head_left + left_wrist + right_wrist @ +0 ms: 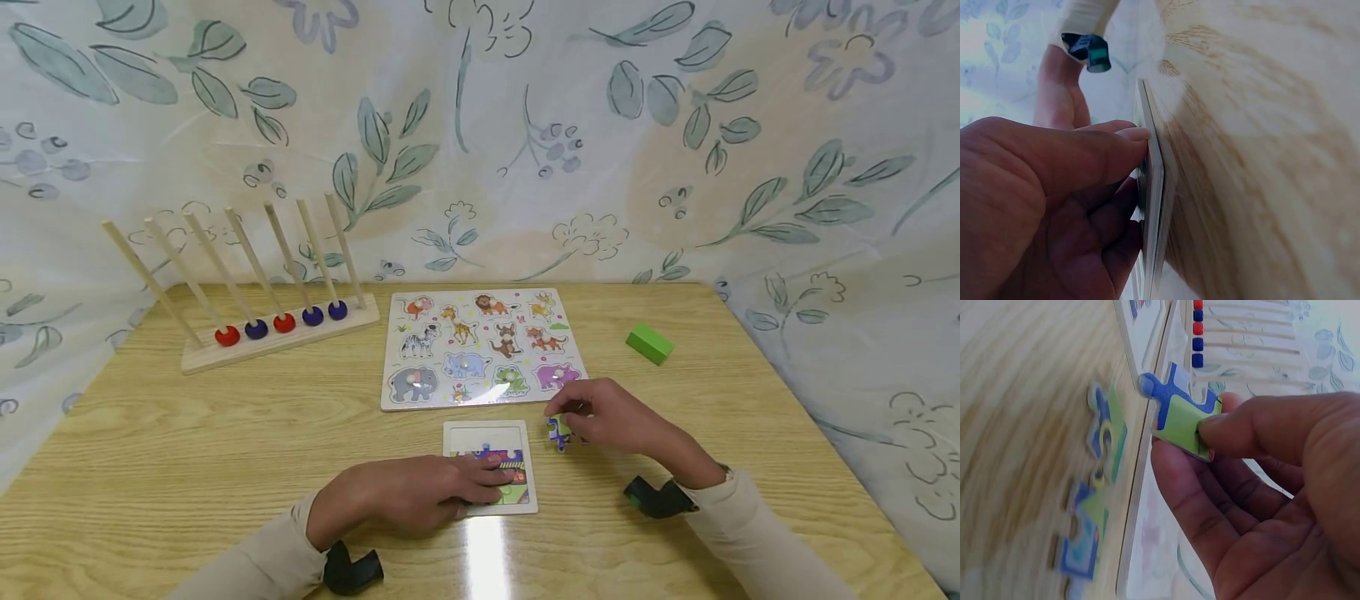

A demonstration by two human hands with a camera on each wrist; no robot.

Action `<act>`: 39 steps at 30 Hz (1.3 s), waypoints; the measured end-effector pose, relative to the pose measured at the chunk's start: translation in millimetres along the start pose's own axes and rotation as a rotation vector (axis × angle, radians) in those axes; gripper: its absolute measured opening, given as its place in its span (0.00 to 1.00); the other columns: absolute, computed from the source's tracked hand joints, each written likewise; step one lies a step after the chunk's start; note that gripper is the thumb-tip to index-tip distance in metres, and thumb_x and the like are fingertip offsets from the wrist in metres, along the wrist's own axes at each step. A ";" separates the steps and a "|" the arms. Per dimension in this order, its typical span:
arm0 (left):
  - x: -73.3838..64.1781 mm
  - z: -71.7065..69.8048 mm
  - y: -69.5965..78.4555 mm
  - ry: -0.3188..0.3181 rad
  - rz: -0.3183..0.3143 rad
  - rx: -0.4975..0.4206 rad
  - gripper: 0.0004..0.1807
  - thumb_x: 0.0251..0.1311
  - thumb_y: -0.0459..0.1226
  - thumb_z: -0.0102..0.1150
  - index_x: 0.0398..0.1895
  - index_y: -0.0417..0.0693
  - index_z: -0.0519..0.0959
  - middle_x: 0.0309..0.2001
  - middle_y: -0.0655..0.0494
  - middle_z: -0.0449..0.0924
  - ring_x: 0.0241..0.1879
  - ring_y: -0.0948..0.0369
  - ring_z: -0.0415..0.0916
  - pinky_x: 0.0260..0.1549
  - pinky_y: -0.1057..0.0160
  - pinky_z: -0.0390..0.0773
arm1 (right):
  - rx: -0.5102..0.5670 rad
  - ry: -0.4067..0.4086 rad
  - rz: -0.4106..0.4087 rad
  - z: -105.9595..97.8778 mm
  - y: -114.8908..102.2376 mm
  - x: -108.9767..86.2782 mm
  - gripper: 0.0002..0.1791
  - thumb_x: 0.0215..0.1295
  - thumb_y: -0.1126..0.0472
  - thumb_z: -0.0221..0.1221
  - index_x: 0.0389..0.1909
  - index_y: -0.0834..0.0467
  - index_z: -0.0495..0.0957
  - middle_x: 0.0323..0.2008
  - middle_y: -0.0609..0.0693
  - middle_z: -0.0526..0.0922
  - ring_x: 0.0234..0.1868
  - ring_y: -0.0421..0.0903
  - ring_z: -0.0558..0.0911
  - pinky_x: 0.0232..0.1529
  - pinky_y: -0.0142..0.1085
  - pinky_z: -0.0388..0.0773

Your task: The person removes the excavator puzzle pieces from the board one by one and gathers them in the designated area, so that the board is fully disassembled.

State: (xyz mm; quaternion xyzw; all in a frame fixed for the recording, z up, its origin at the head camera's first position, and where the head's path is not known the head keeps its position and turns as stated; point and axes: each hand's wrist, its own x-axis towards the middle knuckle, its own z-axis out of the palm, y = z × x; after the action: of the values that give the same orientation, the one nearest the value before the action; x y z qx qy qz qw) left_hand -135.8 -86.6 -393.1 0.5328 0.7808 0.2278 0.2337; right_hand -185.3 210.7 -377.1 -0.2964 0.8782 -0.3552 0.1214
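Observation:
My right hand point(611, 417) pinches a jigsaw piece point(1182, 415), green and blue, between thumb and fingers, just above the table. Two more jigsaw pieces point(1107, 434) lie on the wood below it in the right wrist view. My left hand point(420, 492) rests on a small square puzzle tray point(532, 492), fingers stretched over the pieces fitted in its lower part. The tray's upper part shows bare board. In the left wrist view the left thumb point(1104, 150) touches the tray's edge, and the fingertips press on its face.
Behind the tray lies an animal peg puzzle point(483, 346). A wooden bead stand point(281, 333) with upright rods and red and blue beads is at the back left. A green block point(649, 343) sits at the right. A floral cloth point(480, 167) hangs behind the table.

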 end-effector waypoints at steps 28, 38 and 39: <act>-3.0 -0.4 -1.6 0.013 0.028 0.038 0.27 0.68 0.26 0.47 0.71 0.48 0.67 0.74 0.61 0.53 0.74 0.58 0.46 0.69 0.61 0.53 | -0.009 0.033 0.058 -29.0 33.2 -24.7 0.11 0.63 0.75 0.57 0.40 0.61 0.83 0.39 0.48 0.82 0.35 0.42 0.75 0.34 0.32 0.77; -0.2 0.5 -0.9 0.015 0.047 0.042 0.28 0.68 0.26 0.46 0.71 0.46 0.66 0.75 0.60 0.53 0.74 0.57 0.45 0.69 0.61 0.52 | -0.030 0.004 0.081 -37.9 44.6 -33.2 0.10 0.63 0.75 0.57 0.41 0.61 0.82 0.39 0.48 0.83 0.35 0.40 0.76 0.34 0.32 0.77; 0.0 0.5 -1.3 0.015 0.047 0.045 0.28 0.68 0.26 0.46 0.71 0.47 0.66 0.75 0.60 0.53 0.74 0.57 0.45 0.69 0.61 0.51 | -0.033 -0.001 0.081 -38.9 45.5 -33.1 0.10 0.63 0.75 0.57 0.41 0.61 0.82 0.39 0.48 0.83 0.35 0.40 0.76 0.35 0.32 0.77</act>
State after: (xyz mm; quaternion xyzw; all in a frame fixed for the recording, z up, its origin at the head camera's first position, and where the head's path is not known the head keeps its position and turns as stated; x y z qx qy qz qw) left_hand -136.5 -87.0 -394.3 0.5542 0.7748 0.2196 0.2104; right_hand -195.2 278.3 -380.8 -0.2627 0.8952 -0.3353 0.1312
